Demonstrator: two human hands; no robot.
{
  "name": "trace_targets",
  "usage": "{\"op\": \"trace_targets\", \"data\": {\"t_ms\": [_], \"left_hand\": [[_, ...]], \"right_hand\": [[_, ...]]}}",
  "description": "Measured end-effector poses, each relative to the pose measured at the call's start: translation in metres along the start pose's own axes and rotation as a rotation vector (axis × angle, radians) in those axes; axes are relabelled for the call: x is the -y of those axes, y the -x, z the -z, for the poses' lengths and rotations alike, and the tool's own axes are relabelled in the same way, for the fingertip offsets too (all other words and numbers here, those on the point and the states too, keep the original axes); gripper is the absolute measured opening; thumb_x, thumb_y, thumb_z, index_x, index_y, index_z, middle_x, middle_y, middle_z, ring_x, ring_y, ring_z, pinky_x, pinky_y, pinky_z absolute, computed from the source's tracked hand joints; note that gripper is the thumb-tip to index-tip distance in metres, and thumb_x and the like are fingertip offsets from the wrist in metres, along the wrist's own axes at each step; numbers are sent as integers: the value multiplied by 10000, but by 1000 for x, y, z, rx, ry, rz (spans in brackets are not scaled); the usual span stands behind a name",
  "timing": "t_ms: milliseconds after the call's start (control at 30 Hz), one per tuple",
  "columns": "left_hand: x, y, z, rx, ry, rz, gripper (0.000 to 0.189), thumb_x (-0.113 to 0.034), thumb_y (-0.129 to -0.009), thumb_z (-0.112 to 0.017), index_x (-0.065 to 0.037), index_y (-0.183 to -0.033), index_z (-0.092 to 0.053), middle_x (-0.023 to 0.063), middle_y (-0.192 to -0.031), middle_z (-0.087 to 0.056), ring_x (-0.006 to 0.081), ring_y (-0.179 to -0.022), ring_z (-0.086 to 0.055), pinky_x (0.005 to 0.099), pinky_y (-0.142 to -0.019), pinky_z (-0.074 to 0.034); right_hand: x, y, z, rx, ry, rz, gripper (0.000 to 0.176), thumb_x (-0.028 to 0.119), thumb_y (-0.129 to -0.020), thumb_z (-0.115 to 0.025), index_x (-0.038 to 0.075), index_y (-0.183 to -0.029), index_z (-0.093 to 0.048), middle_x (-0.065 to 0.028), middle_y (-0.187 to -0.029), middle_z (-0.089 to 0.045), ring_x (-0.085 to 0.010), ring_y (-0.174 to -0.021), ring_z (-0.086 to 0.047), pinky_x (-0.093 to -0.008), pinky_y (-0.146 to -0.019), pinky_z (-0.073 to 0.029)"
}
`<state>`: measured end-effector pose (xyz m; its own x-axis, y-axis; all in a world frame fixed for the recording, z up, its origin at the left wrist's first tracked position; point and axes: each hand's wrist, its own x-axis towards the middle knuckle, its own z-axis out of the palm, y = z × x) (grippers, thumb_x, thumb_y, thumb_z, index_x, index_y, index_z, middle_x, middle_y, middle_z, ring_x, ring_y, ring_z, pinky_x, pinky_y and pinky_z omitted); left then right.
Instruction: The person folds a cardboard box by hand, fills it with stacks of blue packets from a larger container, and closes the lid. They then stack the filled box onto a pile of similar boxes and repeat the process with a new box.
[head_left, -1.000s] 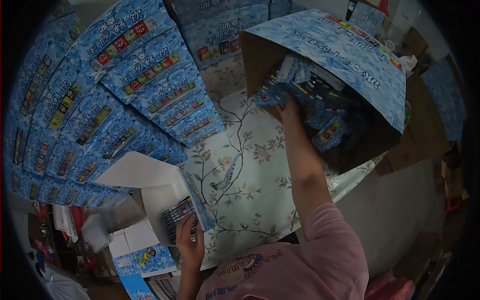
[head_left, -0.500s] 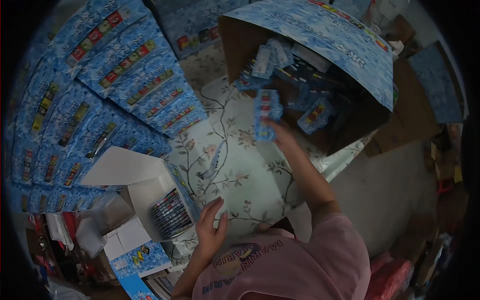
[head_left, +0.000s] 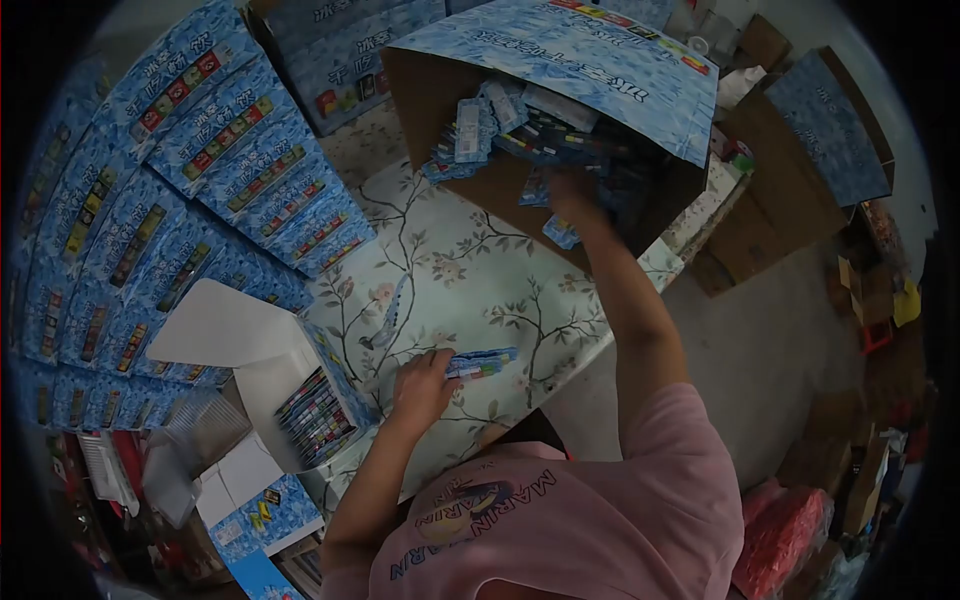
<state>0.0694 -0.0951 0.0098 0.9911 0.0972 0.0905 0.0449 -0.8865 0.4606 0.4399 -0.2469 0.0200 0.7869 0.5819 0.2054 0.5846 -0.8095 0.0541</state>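
The wall of closed blue boxes [head_left: 200, 180] at the left suggests much is packed, yet the tipped carton [head_left: 600, 60] on the bench [head_left: 480, 290] holds heaps of loose packets [head_left: 470, 130], and the open white box [head_left: 255, 375] looks part filled. The right hand [head_left: 565, 190] is deep in the carton, its grip hidden, so I cannot tell. The left hand [head_left: 425, 385] pinches one end of a slim blue packet [head_left: 485, 362] lying flat on the bench near that box.

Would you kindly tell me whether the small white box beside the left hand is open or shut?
Open: the white box has its lid flap raised, and rows of packets show inside.
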Motion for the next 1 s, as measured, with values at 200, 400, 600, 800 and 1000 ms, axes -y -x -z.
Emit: {"op": "trace_targets", "data": {"t_ms": [200, 400, 600, 800, 1000], "left_hand": [[-4, 12, 10, 8, 54, 124, 420, -176, -725, -682, -81, -1087, -492, 164, -834, -608, 353, -759, -599, 435, -625, -468], [10, 25, 10, -79, 160, 300, 421, -179, -746, -673, -81, -1122, -510, 199, -808, -621, 387, -726, -603, 458, -615, -473], [9, 26, 18, -13, 165, 315, 440, -171, -746, -673, -87, -1144, -506, 197, -819, -624, 382, -741, -607, 458, -625, -474], [5, 28, 12, -23, 186, 238, 403, -159, -756, -661, -80, -1114, -496, 180, -840, -623, 360, -753, -611, 453, -620, -471], [5, 46, 13, -109, 74, 225, 383, -174, -761, -649, -97, -1104, -495, 171, -833, -612, 360, -727, -603, 448, -613, -471]], "right_hand": [[-22, -26, -9, 161, 174, -28, 463, 288, -739, -623, 163, -1176, -531, -130, -1267, -469, -327, -1115, -481, -481, -926, -382], [28, 36, 10, 260, 9, 67, 493, 336, -733, -638, 170, -1185, -537, -130, -1281, -455, -349, -1134, -455, -519, -912, -377], [74, 86, 25, 285, -156, 245, 522, 433, -740, -638, 124, -1154, -561, -159, -1227, -486, -365, -1104, -470, -472, -892, -404], [124, 2, -4, 408, -368, -43, 579, 459, -774, -599, 91, -1212, -511, -179, -1220, -493, -363, -1129, -457, -437, -934, -385], [142, -41, -44, 346, -339, 306, 543, 135, -777, -531, 123, -1307, -413, -156, -1316, -428, -359, -1188, -417, -405, -970, -373]]}}
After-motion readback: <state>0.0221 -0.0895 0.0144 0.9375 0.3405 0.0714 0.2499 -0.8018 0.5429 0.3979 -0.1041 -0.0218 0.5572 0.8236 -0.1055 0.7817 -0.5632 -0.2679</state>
